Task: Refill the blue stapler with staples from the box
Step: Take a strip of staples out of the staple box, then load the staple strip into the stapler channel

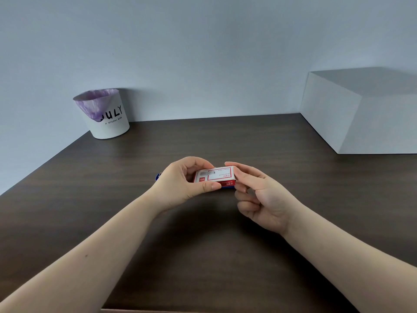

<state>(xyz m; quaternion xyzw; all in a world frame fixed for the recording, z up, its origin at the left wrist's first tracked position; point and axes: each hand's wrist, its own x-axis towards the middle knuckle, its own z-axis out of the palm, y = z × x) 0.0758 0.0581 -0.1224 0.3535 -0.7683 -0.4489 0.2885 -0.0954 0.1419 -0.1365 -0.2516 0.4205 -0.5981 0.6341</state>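
Bare forearms, no sleeves — hands (187,179) w/o rings.

The bench (135,199) looks like dark matt wood grain; the staple box (215,176) is smooth printed card.

Left hand (180,181), right hand (259,195) pinch staple box (215,176) ends.
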